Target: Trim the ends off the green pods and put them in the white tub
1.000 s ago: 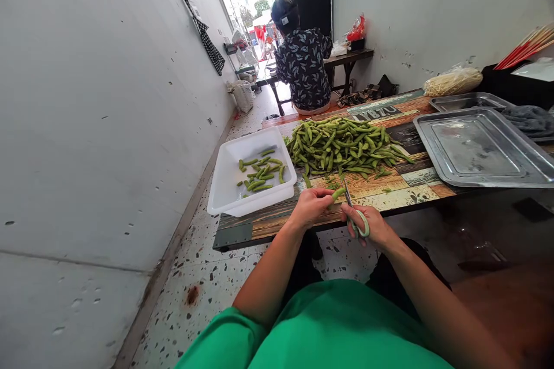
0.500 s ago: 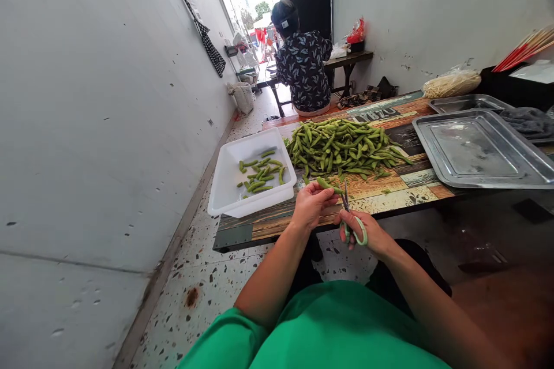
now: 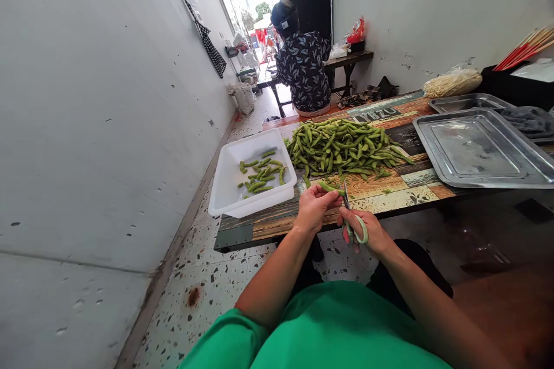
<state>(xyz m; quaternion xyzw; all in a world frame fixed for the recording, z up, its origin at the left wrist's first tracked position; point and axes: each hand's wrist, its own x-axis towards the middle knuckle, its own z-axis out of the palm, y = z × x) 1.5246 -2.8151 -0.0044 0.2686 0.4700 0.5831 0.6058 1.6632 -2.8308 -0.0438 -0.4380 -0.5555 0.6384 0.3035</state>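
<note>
Between the fingertips of my left hand (image 3: pixel 315 207) is a green edamame pod (image 3: pixel 329 187), held over the table's near edge. My right hand (image 3: pixel 366 229) grips scissors (image 3: pixel 360 230) with pale green handles. Their blades point up and away from me, right at the pod's right end. Just beyond my hands a big heap of edamame pods (image 3: pixel 341 147) lies on the table. Left of the heap stands a white plastic tub (image 3: pixel 225 184) with a small number of pods on its bottom.
The patchwork-patterned table (image 3: pixel 277 225) has a metal tray (image 3: pixel 480 150) on its right, with a dark cloth (image 3: pixel 528 121) behind it. A bag of skewers (image 3: pixel 452 83) lies farther back. A person (image 3: pixel 305 69) sits at another table, back turned. A wall (image 3: pixel 108 98) runs along the left.
The scissors' handles have come closer together and the blades have closed at the pod's end. My hands have barely shifted.
</note>
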